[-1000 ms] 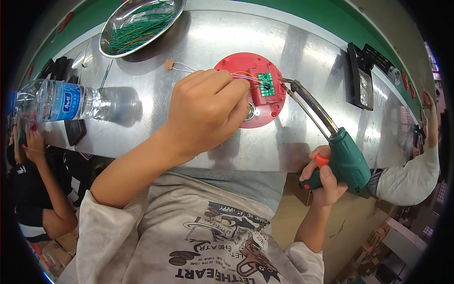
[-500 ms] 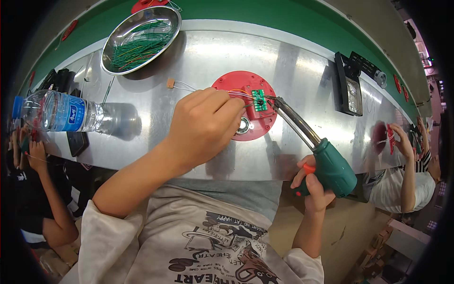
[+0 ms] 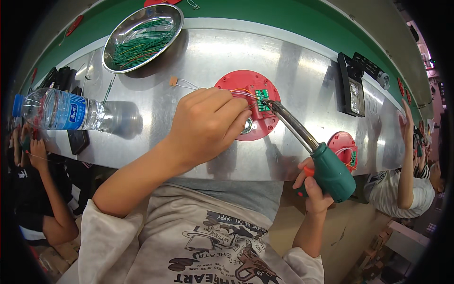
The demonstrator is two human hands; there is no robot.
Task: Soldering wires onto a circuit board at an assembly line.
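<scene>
Right now my left hand (image 3: 208,125) pinches thin wires against the red disc (image 3: 236,85), just past my fingertips. My right hand (image 3: 312,187) is clamped on the soldering gun (image 3: 326,168), its tip on the small green board (image 3: 261,93). These wires seem light, floppy, fragile; best held near the joint.

Two red discs (image 3: 246,85) (image 3: 344,146), one soldering gun (image 3: 326,168), one bottle (image 3: 71,112), one bowl (image 3: 142,35).

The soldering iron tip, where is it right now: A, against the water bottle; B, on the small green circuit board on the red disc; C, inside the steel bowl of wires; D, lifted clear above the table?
B: the soldering iron tip meets the green circuit board on the red disc.
</scene>
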